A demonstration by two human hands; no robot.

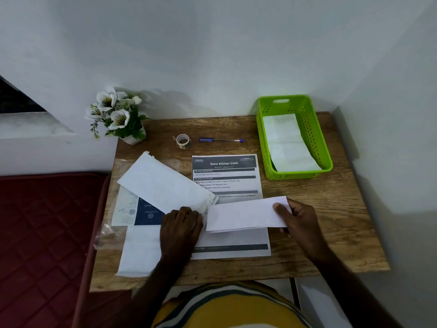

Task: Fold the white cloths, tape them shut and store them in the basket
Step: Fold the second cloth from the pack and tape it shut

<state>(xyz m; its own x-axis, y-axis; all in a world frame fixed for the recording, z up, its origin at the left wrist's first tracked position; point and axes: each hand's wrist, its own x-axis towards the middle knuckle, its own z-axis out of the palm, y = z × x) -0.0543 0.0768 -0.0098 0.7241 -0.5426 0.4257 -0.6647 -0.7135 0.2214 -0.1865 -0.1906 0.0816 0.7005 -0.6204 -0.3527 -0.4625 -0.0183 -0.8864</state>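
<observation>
We see our right hand (298, 217) pinching one end of a folded white cloth (246, 215), a flat strip lying sideways along the table's (331, 209) front edge. Our left hand (181, 224) presses its other end with curled fingers. The green basket (316, 138) at the back right corner holds folded white cloths (287, 143).

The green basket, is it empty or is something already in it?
Not empty: the green basket already holds folded white cloth lying along its bottom.
</observation>
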